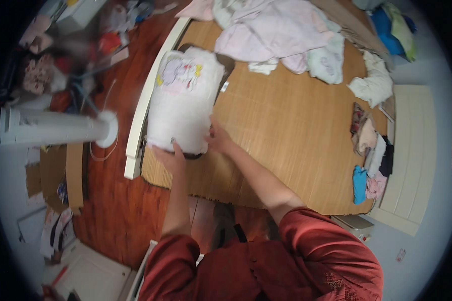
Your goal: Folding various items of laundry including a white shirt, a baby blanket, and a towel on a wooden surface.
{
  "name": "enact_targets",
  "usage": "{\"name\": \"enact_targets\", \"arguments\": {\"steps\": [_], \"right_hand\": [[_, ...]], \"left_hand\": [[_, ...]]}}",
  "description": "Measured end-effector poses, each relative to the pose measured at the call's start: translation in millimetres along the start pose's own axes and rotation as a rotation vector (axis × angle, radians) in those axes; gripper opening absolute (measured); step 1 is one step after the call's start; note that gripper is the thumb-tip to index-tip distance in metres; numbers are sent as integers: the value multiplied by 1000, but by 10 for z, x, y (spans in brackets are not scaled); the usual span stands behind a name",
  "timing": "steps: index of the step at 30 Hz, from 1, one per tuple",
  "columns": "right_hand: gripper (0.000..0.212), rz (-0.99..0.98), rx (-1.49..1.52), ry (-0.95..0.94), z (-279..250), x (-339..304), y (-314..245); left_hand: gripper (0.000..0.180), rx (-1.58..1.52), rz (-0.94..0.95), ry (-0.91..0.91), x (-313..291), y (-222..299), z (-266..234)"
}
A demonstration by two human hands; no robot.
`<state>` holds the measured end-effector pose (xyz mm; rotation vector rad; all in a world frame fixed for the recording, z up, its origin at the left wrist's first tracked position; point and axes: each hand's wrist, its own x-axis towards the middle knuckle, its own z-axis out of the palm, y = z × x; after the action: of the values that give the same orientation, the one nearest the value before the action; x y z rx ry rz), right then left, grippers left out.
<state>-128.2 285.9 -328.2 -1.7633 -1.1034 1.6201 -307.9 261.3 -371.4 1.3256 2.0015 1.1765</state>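
Observation:
A white cloth cover [181,118] with a purple and yellow cartoon print lies smooth over a dark brown pillow [227,62], whose edges show at the far right corner and the near side. The pillow rests on the left part of a bed with a woven tan mat [286,135]. At the near left corner, my left hand [171,158] grips the cover's edge, its thumb on top and its other fingers mostly hidden. My right hand [219,139] is closed at the near right side of the cover, fingers bent against the edge.
Pale pink and white bedding [276,35] is heaped at the bed's far side. Folded clothes [369,145] lie along the right edge, near a cream headboard [409,155]. Left of the bed's cream rail [148,100] stand a white tower fan [55,126] and a cardboard box [60,175].

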Motion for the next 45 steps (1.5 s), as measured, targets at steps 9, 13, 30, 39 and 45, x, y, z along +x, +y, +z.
{"name": "enact_targets", "arguments": {"steps": [9, 13, 30, 39, 45], "right_hand": [[66, -227, -310, 182, -800, 28, -293], [64, 33, 34, 189, -1403, 35, -424], [71, -301, -1194, 358, -3203, 2049, -286], [27, -557, -1376, 515, -3621, 2851, 51], [13, -558, -1122, 336, -3828, 2811, 181]], "left_hand": [[69, 252, 350, -451, -277, 1010, 82], [71, 312, 381, -606, -216, 1020, 146], [96, 528, 107, -536, 354, 911, 747], [81, 498, 38, -483, 450, 872, 874], [77, 436, 108, -477, 473, 823, 933]]}}
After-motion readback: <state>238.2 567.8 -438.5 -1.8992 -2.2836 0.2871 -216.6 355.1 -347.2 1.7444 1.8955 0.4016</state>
